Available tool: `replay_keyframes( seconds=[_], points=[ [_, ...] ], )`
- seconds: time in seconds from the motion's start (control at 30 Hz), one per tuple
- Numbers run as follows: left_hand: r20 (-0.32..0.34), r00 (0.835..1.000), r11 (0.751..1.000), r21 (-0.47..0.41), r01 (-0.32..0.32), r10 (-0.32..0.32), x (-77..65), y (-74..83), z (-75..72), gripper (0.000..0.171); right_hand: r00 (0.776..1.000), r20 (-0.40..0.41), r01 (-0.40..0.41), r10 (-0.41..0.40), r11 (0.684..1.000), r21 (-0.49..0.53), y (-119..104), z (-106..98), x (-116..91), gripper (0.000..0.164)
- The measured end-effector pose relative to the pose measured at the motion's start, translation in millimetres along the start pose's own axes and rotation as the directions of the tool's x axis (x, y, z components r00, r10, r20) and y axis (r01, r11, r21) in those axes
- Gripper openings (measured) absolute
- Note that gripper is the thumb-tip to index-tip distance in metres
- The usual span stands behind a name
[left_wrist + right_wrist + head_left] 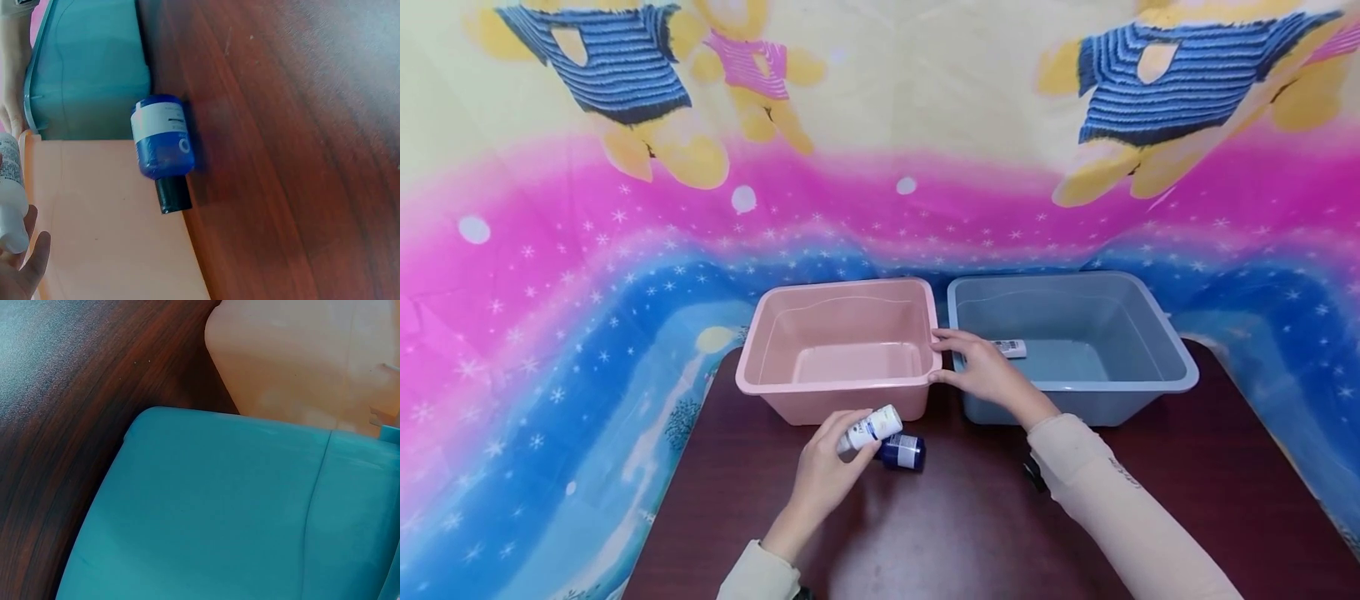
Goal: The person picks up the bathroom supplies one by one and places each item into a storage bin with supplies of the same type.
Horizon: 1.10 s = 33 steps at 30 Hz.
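My left hand (829,463) grips a small white bottle (874,427) between thumb and fingers, tilted in front of the pink bin (838,388). Below it a dark blue bottle (903,452) lies on the table; in the left wrist view this blue bottle (164,137) shows a white label and black cap. My right hand (988,371) reaches over the near left side of the grey-blue bin (1078,387), its extended fingertips touching the pink bin's right rim. Inside the grey-blue bin lies a white item with dark print (1011,348), partly hidden behind the right hand.
Both bins stand side by side on a dark brown table (970,517), a narrow gap between them. Behind and around the table hangs a colourful printed cloth (880,192).
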<state>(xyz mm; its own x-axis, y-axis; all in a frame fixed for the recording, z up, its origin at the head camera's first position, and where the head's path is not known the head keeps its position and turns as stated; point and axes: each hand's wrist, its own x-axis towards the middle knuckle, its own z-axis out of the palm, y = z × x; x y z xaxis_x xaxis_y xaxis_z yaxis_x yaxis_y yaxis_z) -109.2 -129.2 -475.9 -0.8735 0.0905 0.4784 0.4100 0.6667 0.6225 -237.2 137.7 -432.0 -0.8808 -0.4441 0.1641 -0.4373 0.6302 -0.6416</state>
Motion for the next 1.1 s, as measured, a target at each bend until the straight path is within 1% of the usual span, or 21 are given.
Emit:
replay_keyframes(
  seconds=[0.13, 0.27, 0.33, 0.43, 0.63, 0.7, 0.83, 0.97, 1.1],
  points=[
    [0.015, 1.000, 1.000, -0.010, -0.007, 0.007, 5.2, 0.0, -4.4, 0.043, 1.000, -0.002, 0.008, -0.008, 1.000, -0.004, 2, 0, 0, 0.056],
    [0.005, 1.000, 1.000, -0.002, -0.031, 0.031, 11.2, 1.5, -9.1, 0.044, 1.000, -0.001, 0.014, -0.014, 1.000, -0.007, 2, 0, -1, 0.056],
    [-0.008, 0.999, 0.999, 0.007, -0.042, 0.042, 13.7, 1.7, -11.1, 0.044, 1.000, 0.002, 0.017, -0.017, 1.000, -0.005, 1, 1, -1, 0.056],
    [-0.033, 0.999, 0.999, 0.014, -0.039, 0.039, 17.0, 2.0, -13.6, 0.045, 1.000, 0.004, 0.016, -0.016, 1.000, -0.006, 1, 2, 0, 0.058],
    [-0.095, 0.995, 1.000, -0.015, -0.028, 0.026, 25.2, 3.2, -17.9, 0.045, 1.000, 0.002, 0.023, -0.023, 1.000, -0.008, 2, 3, 2, 0.059],
    [-0.100, 0.995, 0.999, -0.023, -0.025, 0.022, 28.8, 3.3, -19.2, 0.044, 1.000, 0.001, 0.024, -0.024, 1.000, -0.006, 2, 2, 2, 0.059],
    [-0.071, 0.997, 0.998, -0.055, -0.023, 0.019, 34.9, 2.2, -21.8, 0.043, 1.000, 0.001, 0.021, -0.021, 1.000, -0.004, 3, 2, 2, 0.059],
    [-0.029, 0.999, 0.995, -0.096, -0.039, 0.037, 40.4, 0.9, -24.8, 0.043, 1.000, 0.004, 0.021, -0.021, 1.000, -0.007, 4, 2, 1, 0.060],
    [-0.011, 0.999, 0.992, -0.118, -0.041, 0.040, 47.9, -0.1, -27.8, 0.043, 1.000, 0.003, 0.011, -0.011, 1.000, -0.005, 4, 1, 0, 0.060]
  ],
)
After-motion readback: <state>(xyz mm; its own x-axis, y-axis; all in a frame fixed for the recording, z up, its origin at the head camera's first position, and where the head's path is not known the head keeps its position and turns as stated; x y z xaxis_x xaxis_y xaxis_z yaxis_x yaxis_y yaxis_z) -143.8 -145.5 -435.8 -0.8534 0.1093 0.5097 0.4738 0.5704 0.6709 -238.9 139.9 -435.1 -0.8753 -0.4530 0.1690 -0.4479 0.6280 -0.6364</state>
